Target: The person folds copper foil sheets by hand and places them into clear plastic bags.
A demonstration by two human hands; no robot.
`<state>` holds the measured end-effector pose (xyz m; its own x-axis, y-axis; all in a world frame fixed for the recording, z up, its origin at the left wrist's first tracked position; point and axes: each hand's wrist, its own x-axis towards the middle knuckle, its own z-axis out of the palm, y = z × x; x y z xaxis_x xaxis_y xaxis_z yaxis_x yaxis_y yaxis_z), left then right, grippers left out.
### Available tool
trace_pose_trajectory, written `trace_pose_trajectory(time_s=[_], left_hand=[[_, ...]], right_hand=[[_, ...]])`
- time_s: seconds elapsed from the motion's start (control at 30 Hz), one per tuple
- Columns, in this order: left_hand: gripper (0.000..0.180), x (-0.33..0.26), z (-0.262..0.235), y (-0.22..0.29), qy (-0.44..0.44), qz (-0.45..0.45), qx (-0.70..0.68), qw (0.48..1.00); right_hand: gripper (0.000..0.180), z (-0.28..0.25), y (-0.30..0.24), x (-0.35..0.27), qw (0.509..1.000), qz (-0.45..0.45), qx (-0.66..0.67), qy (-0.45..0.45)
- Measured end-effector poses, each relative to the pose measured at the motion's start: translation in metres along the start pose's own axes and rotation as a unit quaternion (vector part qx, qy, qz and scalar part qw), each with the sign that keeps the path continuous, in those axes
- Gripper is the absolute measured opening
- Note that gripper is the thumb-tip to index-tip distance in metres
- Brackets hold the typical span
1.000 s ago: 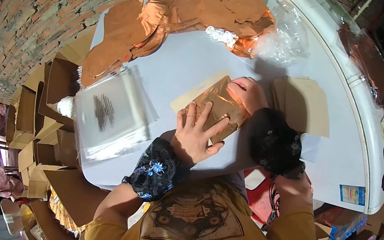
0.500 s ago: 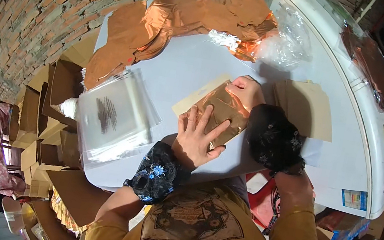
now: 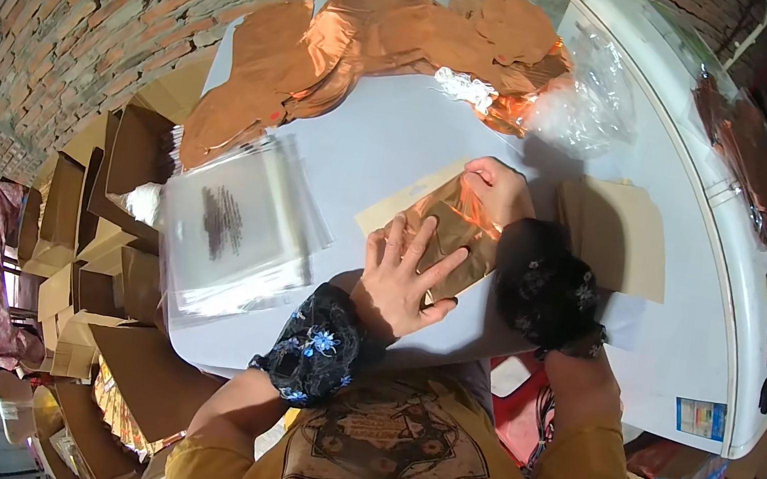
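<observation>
My left hand (image 3: pixel 401 283) lies flat with its fingers spread over a folded piece of shiny copper-coloured foil (image 3: pixel 453 239). The foil rests on a beige card (image 3: pixel 390 212), whose left margin shows beside it. At the far corner of the foil, my right hand (image 3: pixel 501 190) is closed, its curled fingers gripping the foil's edge. Creases run from that grip toward the left fingers. To the right sits a stack of beige cards (image 3: pixel 641 247), partly in the shadow of my right arm.
Clear plastic sleeves (image 3: pixel 255 218) are stacked at the table's left. A large heap of copper foil (image 3: pixel 378 31) lies along the far side, with crumpled clear plastic (image 3: pixel 595 97) beside it. A white appliance (image 3: pixel 691 342) borders the right. Open cardboard boxes (image 3: pixel 134 152) crowd the left.
The right hand has drawn slightly inward along the foil's far edge, and more of the card's far margin shows. The left hand stays spread on the foil. The view has shifted slightly.
</observation>
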<state>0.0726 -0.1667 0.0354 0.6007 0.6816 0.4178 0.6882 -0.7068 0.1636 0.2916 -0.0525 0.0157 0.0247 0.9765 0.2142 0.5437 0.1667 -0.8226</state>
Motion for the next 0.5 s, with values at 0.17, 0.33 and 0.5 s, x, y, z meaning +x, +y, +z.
trace_pose_trajectory(time_s=[0.17, 0.33, 0.5], left_hand=[[0.077, 0.000, -0.002, 0.001, -0.006, -0.004, 0.006, 1.000], [0.075, 0.000, 0.000, 0.001, -0.011, -0.014, 0.012, 1.000], [0.065, -0.004, -0.002, -0.001, 0.001, -0.017, -0.017, 1.000]], right_hand=[[0.014, 0.003, -0.003, 0.000, 0.998, -0.040, -0.020, 0.037], [0.010, 0.012, 0.002, -0.002, 0.990, -0.101, -0.039, 0.093], [0.007, 0.023, 0.001, -0.003, 0.960, -0.188, -0.123, 0.167]])
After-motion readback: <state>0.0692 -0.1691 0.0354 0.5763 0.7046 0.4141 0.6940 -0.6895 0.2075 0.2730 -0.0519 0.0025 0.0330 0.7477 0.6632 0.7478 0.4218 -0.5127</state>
